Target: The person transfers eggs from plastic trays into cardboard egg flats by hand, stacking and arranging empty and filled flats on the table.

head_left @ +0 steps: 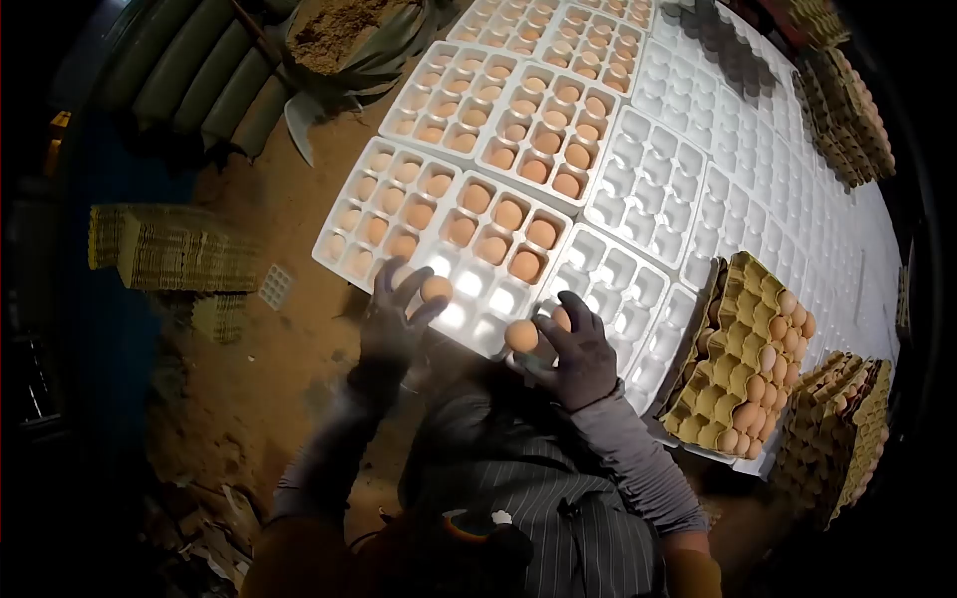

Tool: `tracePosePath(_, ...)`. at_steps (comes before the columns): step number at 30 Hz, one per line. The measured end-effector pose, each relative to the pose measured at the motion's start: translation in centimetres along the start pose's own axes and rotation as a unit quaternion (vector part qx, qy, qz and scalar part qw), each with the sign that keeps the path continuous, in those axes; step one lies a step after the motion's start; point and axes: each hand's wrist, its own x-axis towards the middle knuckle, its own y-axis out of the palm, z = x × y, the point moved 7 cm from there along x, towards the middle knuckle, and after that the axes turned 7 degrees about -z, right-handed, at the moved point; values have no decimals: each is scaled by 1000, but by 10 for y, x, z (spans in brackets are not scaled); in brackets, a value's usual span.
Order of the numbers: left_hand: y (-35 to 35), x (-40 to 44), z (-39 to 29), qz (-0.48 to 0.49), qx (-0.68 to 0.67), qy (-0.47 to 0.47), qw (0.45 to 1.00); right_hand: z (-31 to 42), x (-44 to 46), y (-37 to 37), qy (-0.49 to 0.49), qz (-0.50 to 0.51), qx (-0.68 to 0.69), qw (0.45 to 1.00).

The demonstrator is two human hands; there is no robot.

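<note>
My gloved left hand (395, 311) is at the near edge of a white foam egg tray (469, 288), its fingers and thumb curved around a brown egg (436, 289). My gloved right hand (579, 351) grips a second brown egg (520, 336) at the thumb side, and another egg (561, 318) shows between its fingers. Several eggs sit in the far cells of this tray, while its near cells hold none. Part of the tray's near edge is hidden by my hands.
More foam trays, some filled with eggs (545, 143), some bare (648, 179), cover the surface ahead. At right stands a yellow pulp tray (713, 369) with eggs along its right side. Stacked pulp trays (184, 249) stand at left; a sack (349, 40) lies at the back.
</note>
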Motion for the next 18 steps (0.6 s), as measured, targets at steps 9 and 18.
tracePosePath(9, 3, 15, 4, 128, 100, 18, 987, 39, 65, 105, -26, 79, -20, 996)
tracePosePath(18, 57, -15, -13, 38, -15, 120, 992, 32, 10, 96, 30, -96, 208, 973)
